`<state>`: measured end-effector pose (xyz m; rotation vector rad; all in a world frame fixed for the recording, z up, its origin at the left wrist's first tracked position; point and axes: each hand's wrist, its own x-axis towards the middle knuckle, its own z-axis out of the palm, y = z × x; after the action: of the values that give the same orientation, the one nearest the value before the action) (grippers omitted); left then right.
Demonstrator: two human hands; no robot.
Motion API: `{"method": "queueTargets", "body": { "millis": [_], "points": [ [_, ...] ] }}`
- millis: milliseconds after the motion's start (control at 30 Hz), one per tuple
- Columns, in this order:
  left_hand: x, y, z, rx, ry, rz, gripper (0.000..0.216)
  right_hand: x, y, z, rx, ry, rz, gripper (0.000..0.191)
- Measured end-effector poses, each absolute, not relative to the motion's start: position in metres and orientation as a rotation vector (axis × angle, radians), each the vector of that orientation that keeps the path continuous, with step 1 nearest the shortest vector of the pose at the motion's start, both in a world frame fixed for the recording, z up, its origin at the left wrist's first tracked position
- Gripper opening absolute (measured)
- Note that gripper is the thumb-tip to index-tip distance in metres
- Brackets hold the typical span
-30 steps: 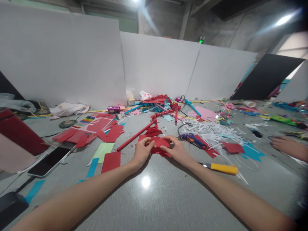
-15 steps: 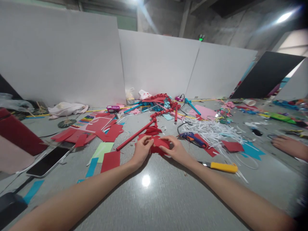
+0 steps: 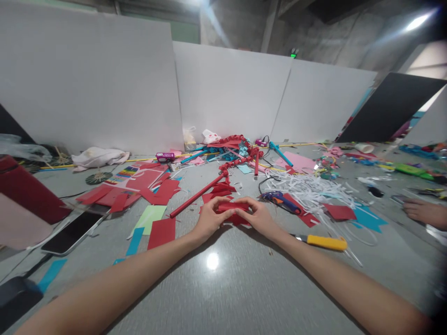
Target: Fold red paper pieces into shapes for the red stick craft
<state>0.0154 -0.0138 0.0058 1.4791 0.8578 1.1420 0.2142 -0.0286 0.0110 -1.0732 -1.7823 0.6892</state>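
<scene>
Both of my hands grip one piece of red paper (image 3: 234,206) low over the grey table. My left hand (image 3: 213,217) is closed on its left side, thumb along the near edge. On the opposite side my right hand (image 3: 257,217) pinches it, the two thumbs nearly meeting. The paper looks bent between the fingers; part of it is hidden by them. Just beyond lie more red paper pieces (image 3: 223,188) and a red paper tube (image 3: 195,194). A blue glue gun (image 3: 282,201) rests to the right of my right hand.
Near my right forearm is a yellow-handled utility knife (image 3: 326,242). White paper shreds (image 3: 310,186) are heaped at the right. A phone (image 3: 75,230) and red sheets (image 3: 161,233) lie to the left. Another person's hand (image 3: 426,213) rests at the far right. White panels (image 3: 230,88) stand behind.
My fingers have closed further round the red paper and my thumbs have come together on its near edge. The paper now appears bent rather than flat. The other person's hand has shifted slightly right.
</scene>
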Motion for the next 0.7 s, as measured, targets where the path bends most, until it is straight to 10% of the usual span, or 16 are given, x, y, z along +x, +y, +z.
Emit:
{"method": "queueTargets", "body": {
  "millis": [700],
  "points": [
    [0.0174, -0.0145, 0.0055, 1.598, 0.858, 1.193, 0.026, 0.2142, -0.0277, 0.0097, -1.057, -1.707, 0.730, 0.025]
  ]
}}
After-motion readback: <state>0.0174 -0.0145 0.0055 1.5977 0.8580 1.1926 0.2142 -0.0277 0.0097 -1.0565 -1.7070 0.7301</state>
